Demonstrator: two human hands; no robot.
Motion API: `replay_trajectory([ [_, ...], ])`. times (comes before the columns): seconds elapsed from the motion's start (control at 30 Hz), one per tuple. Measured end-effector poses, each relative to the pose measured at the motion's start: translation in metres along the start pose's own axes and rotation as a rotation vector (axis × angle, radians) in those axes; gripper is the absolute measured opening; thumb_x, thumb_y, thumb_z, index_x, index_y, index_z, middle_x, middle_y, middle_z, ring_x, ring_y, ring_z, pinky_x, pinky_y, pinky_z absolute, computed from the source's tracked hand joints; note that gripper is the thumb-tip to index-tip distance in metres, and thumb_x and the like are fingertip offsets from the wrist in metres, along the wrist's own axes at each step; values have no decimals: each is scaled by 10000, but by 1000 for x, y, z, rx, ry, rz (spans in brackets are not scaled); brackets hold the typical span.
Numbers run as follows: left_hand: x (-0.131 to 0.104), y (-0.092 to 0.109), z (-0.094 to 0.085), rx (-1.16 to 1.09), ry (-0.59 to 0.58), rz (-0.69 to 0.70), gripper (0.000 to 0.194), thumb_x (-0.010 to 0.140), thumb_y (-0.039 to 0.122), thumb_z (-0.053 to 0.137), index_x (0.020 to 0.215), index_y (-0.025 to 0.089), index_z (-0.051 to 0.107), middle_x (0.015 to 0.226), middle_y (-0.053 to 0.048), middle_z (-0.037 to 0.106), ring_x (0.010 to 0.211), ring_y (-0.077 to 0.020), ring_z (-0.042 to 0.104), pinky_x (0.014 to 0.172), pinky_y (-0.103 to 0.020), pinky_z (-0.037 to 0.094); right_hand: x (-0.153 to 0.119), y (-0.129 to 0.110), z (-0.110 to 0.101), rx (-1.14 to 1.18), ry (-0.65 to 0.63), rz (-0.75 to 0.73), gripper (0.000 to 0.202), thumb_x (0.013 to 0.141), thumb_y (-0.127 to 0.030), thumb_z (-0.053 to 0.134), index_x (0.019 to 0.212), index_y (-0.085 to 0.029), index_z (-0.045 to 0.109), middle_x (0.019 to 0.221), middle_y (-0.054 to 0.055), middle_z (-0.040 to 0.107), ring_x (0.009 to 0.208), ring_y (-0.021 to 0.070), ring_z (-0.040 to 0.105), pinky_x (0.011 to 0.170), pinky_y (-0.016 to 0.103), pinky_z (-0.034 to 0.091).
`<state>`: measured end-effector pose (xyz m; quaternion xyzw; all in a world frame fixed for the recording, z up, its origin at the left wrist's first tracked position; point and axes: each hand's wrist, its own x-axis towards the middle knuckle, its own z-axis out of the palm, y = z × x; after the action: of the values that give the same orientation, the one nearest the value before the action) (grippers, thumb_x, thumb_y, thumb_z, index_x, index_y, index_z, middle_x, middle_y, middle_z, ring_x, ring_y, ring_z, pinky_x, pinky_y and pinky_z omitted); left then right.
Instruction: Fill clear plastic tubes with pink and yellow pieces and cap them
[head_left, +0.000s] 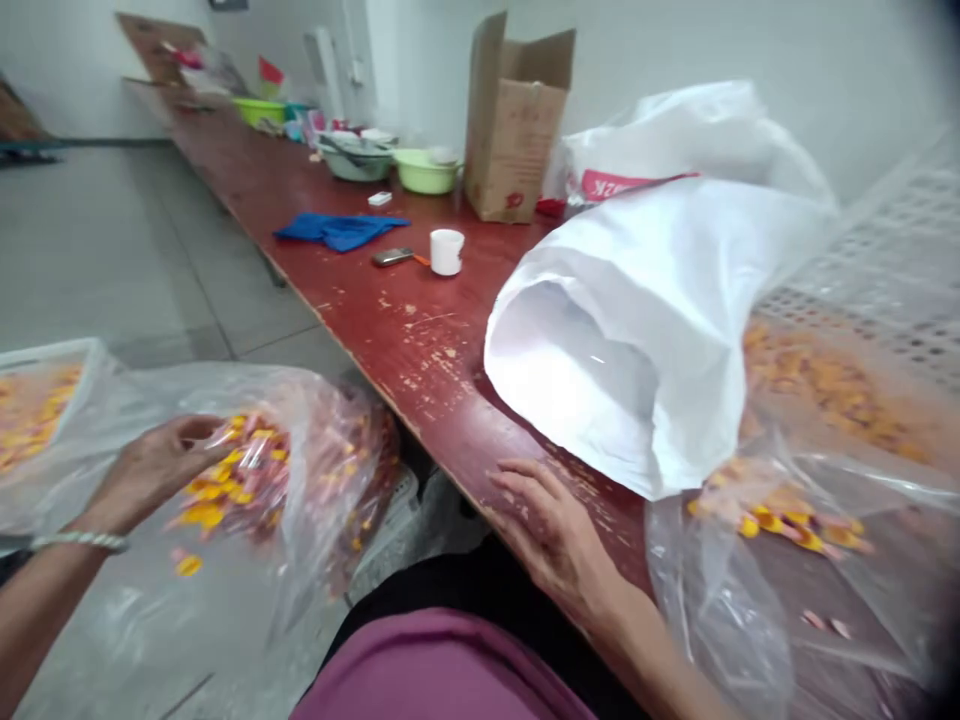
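On the left, my left hand has its fingers curled at a clear plastic bag, pinching its film beside a heap of small yellow and pink pieces. The heap is seen partly through the plastic, and the fingertips are partly hidden. My right hand rests at the near edge of the red table, fingers stretched out, holding nothing. Just beyond it lies a large white sack on its side, its mouth gaping towards me.
To the right, a perforated white crate and clear plastic hold more yellow pieces. A white cup, blue cloth, cardboard box and green basin stand along the table. A white tray sits far left.
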<state>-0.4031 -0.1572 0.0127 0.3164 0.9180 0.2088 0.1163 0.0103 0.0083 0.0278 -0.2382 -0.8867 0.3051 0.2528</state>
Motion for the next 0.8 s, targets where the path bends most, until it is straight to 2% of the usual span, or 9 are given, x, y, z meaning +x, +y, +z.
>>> replay_trajectory([
  [0.1,-12,55,-5,-25,131,32,405,689,530,541,975,251,605,907,-18,675,831,-218,632,742,-322,501,6,24,-33,-82,124,51,291,870,-178,463,1145,-224,545,1151,84,585,1050,174,579,899,330,492],
  [0.2,-22,121,8,-253,61,249,361,696,466,575,966,229,614,888,-7,683,824,-194,639,735,-287,514,25,66,-62,-166,192,192,284,860,-211,467,1125,-196,568,1108,88,621,974,188,609,845,343,510],
  [0.3,-25,190,41,-410,-192,546,311,760,395,547,988,194,614,969,-31,689,864,-185,644,771,-285,523,53,109,-81,-320,174,400,345,822,-171,468,1149,-135,574,1144,120,622,1024,222,591,899,377,478],
  [0.4,-18,266,84,-335,-369,847,379,803,248,461,1163,189,565,1162,-57,633,1013,-186,608,890,-296,490,80,142,-93,-429,175,507,427,783,-95,429,1191,-74,552,1203,156,593,1133,248,532,988,396,409],
  [0.47,-5,314,112,-107,-303,922,488,772,144,444,1257,146,495,1260,-108,564,1090,-210,560,943,-311,453,95,158,-100,-455,209,519,464,765,-67,406,1210,-50,538,1237,174,565,1181,258,495,1011,389,382],
  [0.53,13,355,137,97,-206,896,509,720,63,447,1225,73,503,1242,-189,539,1143,-270,506,980,-383,407,107,171,-106,-477,237,539,494,749,-43,395,1226,-46,526,1266,178,541,1207,261,471,1018,375,368],
  [0.6,35,382,157,180,-162,862,465,684,25,454,1141,31,544,1182,-250,537,1142,-332,479,957,-468,389,117,184,-111,-485,252,557,525,736,-26,397,1249,-60,510,1292,169,521,1218,263,456,1014,367,365],
  [0.67,56,393,171,215,-162,846,397,672,16,460,1049,34,585,1101,-265,561,1096,-356,497,903,-501,402,125,197,-113,-478,249,559,558,725,-25,422,1275,-87,494,1340,147,487,1229,267,436,1009,363,364],
  [0.8,87,386,182,255,-197,884,245,696,43,473,865,107,639,931,-205,619,998,-317,542,832,-432,439,136,218,-110,-418,201,542,503,718,-72,499,1210,-150,571,1301,112,534,1204,276,438,984,352,370],
])
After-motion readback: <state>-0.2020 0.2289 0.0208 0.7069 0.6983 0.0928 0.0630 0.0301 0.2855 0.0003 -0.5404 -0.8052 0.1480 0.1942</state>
